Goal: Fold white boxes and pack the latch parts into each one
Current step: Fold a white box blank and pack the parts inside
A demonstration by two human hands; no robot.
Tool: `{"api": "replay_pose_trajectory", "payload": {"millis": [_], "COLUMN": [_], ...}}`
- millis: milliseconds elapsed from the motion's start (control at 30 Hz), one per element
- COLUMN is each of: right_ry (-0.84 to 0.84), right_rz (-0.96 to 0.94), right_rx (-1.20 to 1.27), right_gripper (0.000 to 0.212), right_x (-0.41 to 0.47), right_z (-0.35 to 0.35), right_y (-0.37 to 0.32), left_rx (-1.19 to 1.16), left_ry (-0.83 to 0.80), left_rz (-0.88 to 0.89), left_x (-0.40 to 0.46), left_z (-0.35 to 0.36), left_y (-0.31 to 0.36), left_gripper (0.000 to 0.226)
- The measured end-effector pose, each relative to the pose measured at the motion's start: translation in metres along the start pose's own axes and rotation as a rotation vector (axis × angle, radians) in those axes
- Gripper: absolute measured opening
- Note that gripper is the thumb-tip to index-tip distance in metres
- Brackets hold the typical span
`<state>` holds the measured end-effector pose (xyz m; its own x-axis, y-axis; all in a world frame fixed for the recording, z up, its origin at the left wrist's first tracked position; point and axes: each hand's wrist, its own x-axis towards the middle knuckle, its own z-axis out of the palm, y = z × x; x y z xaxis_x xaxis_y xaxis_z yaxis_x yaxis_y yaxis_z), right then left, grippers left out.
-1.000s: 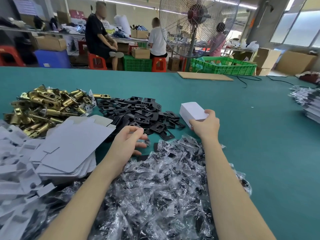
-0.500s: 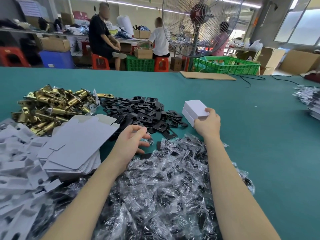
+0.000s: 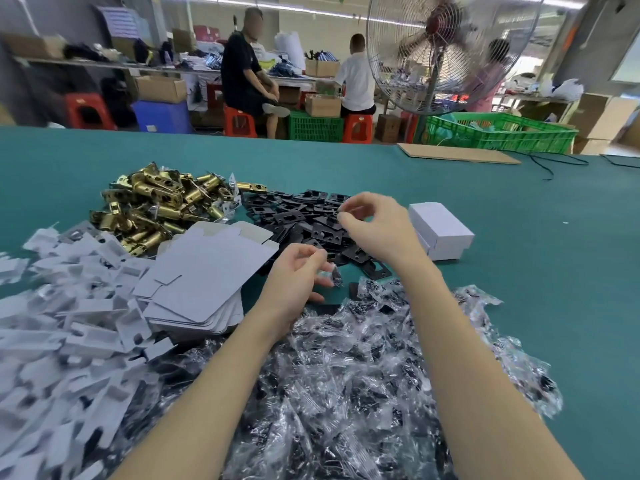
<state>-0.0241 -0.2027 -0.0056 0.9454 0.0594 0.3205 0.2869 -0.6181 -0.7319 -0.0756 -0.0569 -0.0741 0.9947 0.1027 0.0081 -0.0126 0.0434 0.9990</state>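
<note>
The folded white box (image 3: pixel 440 233) sat shut on the green table (image 3: pixel 519 271), right of the black plates (image 3: pixel 311 220). Just left of it, the right hand (image 3: pixel 377 230) hovered over them, fingers curled, grasp unclear. The left hand (image 3: pixel 294 282) pinched a small plastic bag (image 3: pixel 330 275).

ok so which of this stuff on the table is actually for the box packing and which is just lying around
For the job:
- folded white box
- stack of flat box blanks
- brass latches
- black plates
- small plastic bags, one in the left hand
- white card inserts

Just lying about:
- cardboard sheet
- black cable
- green crate
- fan
</note>
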Motion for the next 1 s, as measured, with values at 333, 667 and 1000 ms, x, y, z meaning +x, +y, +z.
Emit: {"api": "replay_pose_trajectory", "payload": {"millis": [333, 667, 1000], "right_ry": [-0.382, -0.228, -0.455], "right_rz": [-0.001, -0.06, -0.06], "right_rx": [-0.128, 0.083, 0.113], "right_gripper": [0.015, 0.018, 0.042], "right_x": [-0.012, -0.01, -0.019], "right_z": [0.047, 0.045, 0.056], "right_y": [0.017, 0.002, -0.014], "left_rx": [-0.035, -0.269, -0.603], "left_ry": [0.131, 0.125, 0.237], "left_rz": [-0.147, -0.323, -0.366], "left_x": [-0.001, 0.001, 0.006], "left_z": [-0.007, -0.008, -0.013], "left_y": [0.004, 0.014, 0.013], "left_gripper": [0.024, 0.054, 0.046]}}
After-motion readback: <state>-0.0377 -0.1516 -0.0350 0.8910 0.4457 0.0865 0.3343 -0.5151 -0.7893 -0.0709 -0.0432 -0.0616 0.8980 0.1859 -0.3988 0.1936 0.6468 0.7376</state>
